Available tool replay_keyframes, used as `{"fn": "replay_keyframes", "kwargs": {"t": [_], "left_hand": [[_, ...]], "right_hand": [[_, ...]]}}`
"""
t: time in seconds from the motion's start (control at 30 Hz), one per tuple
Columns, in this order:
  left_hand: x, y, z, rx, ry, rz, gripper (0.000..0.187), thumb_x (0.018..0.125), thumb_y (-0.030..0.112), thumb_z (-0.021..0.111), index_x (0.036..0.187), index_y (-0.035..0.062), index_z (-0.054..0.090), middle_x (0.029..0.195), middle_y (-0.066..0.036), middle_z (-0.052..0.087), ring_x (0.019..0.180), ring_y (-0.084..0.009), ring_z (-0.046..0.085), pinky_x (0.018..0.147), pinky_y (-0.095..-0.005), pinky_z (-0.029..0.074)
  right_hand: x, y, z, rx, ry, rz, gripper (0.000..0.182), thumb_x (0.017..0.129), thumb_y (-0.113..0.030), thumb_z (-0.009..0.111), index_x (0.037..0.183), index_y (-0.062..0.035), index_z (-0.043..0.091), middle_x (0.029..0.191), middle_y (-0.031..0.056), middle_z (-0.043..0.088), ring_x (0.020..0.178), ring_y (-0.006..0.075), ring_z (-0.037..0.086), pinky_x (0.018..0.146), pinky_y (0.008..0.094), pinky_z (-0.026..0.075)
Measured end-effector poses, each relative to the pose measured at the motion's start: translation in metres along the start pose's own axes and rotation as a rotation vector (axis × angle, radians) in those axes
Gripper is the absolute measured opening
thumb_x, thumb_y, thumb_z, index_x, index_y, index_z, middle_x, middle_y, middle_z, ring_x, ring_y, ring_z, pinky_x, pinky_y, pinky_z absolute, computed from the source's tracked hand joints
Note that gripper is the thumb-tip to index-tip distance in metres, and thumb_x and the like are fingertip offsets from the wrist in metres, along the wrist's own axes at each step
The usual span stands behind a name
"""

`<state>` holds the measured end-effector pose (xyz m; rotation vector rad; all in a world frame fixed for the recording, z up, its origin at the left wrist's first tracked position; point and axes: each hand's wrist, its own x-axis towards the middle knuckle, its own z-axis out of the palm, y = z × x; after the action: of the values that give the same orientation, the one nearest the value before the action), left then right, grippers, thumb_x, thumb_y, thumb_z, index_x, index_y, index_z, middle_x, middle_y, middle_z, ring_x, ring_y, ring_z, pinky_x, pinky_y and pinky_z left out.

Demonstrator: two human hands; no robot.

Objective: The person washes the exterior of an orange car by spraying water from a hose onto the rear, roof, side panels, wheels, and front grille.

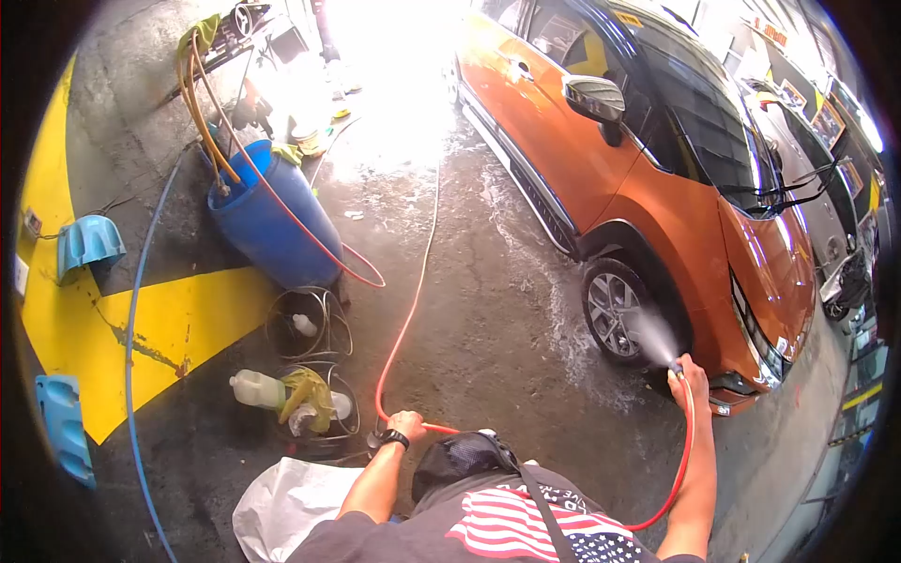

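- Right hand (pixel 693 377): arm stretched forward, fingers wrapped tight around a spray nozzle (pixel 674 370); a fan of water mist leaves the nozzle toward the wheel.
- Left hand (pixel 407 426): fingers closed around the red hose (pixel 405 324) low at the person's left side; a dark wristwatch (pixel 392 438) sits on that wrist.
- Red hose: one run loops from the left hand across the wet concrete floor (pixel 488 328) toward the blue barrel; another length curves from beside the body up along the right forearm to the nozzle.
- Orange car (pixel 657 188): parked to the right, front wheel (pixel 615 310) just ahead of the nozzle and inside the mist; side mirror and black windscreen wipers show.
- Blue barrel (pixel 272 225): stands left of centre, tilted in view, with yellow and orange hoses rising from its top.
- Wire baskets (pixel 310 324): two beside the barrel, holding plastic bottles and a yellow cloth (pixel 305 394).
- White plastic bag (pixel 282 507): on the floor by the left elbow.
- Yellow floor marking (pixel 169 319): painted at the left; thin blue hose (pixel 131 310) crosses it.
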<state>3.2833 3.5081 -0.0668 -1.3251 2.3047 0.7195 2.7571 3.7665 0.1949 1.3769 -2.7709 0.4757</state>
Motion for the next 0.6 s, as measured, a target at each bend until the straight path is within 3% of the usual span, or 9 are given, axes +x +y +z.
{"fn": "replay_keyframes", "kwargs": {"t": [0.13,0.2,0.3,0.47,0.6], "left_hand": [[-0.002,0.003,0.006,0.040,-0.016,0.022,0.020,0.072,0.022,0.059,0.084,0.0127,0.072,0.085,-0.016,0.068,0.085,-0.0321,0.066,0.077,-0.0438,0.052],[-0.001,0.003,0.002,0.051,-0.026,0.018,0.020,0.074,0.022,0.060,0.085,0.0123,0.073,0.086,-0.015,0.069,0.086,-0.0314,0.067,0.077,-0.0430,0.052],[-0.001,0.002,-0.005,0.067,-0.019,0.016,0.020,0.074,0.022,0.060,0.086,0.0120,0.073,0.088,-0.015,0.069,0.087,-0.0307,0.067,0.078,-0.0422,0.052],[0.011,-0.003,-0.015,0.090,0.011,-0.011,0.019,0.073,0.021,0.060,0.084,0.0125,0.073,0.087,-0.015,0.069,0.086,-0.0313,0.067,0.079,-0.0426,0.052],[0.018,-0.004,-0.020,0.119,-0.001,0.022,0.020,0.073,0.022,0.061,0.085,0.0128,0.073,0.086,-0.014,0.069,0.086,-0.0312,0.066,0.077,-0.0424,0.052]], "right_hand": [[-0.039,0.016,-0.005,-0.082,-0.069,0.037,0.023,0.076,-0.012,0.064,0.096,-0.0035,0.055,0.083,0.0213,0.062,0.078,0.0399,0.061,0.067,0.0455,0.047],[-0.052,-0.001,-0.020,0.156,-0.001,0.175,0.019,0.077,-0.011,0.061,0.094,-0.0026,0.056,0.080,0.0189,0.061,0.076,0.0359,0.061,0.069,0.0418,0.047],[-0.064,-0.009,-0.025,0.140,0.296,-0.057,0.024,0.080,-0.007,0.057,0.104,-0.0025,0.058,0.083,0.0168,0.061,0.077,0.0325,0.059,0.072,0.0387,0.047],[-0.100,0.014,0.005,0.214,0.183,0.075,0.014,0.078,-0.006,0.057,0.089,-0.0015,0.065,0.082,0.0159,0.061,0.076,0.0290,0.061,0.070,0.0359,0.047],[-0.119,0.019,0.019,0.222,0.211,0.108,0.021,0.070,-0.007,0.056,0.089,-0.0018,0.064,0.077,0.0172,0.062,0.071,0.0312,0.061,0.067,0.0367,0.048]]}}
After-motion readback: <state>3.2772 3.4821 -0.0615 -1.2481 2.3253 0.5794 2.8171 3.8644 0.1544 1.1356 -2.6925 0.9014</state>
